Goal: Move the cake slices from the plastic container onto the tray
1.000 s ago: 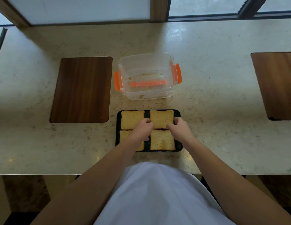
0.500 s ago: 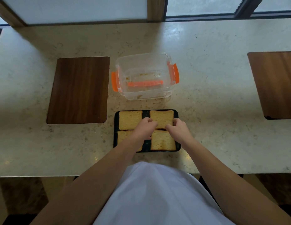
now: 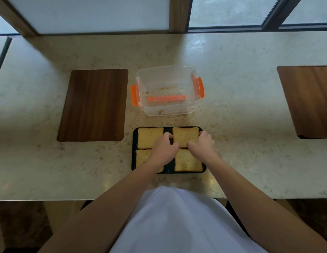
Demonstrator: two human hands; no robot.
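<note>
A black tray (image 3: 134, 141) lies near the counter's front edge with several yellow cake slices on it. The far-right slice (image 3: 184, 135) is pinched between both hands: my left hand (image 3: 163, 149) grips its left edge, my right hand (image 3: 202, 144) its right and near edges. The far-left slice (image 3: 150, 136) lies flat and untouched. The near-right slice (image 3: 187, 161) shows below my right hand; the near-left slice (image 3: 141, 156) is mostly hidden by my left wrist. Behind the tray stands the clear plastic container (image 3: 167, 70) with orange clips, holding only crumbs.
A dark wooden board (image 3: 94, 105) is inset in the marble counter left of the container, another board (image 3: 308, 101) at the far right. Crumbs lie on the counter between container and tray. Window frames run along the back.
Both hands have stayed on the far-right slice; my right hand's fingers have spread further around its right edge. The slice has barely shifted.
</note>
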